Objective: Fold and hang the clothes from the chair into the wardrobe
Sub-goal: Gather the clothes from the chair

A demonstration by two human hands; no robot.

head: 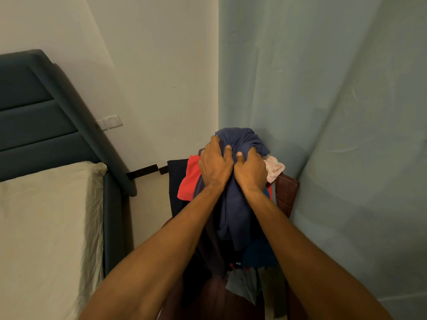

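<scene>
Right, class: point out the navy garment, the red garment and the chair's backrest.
navy garment (240, 139): head view, bunched top fold above both hands.
red garment (190, 179): head view, flat part left of the left hand.
chair backrest (286, 192): head view, brown padded right edge.

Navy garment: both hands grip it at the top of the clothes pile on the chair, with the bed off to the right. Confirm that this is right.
Not quite. The head view shows the bed on the left, not the right. The rest stands: the left hand and right hand both grip the navy garment atop the clothes pile on the chair.
</scene>
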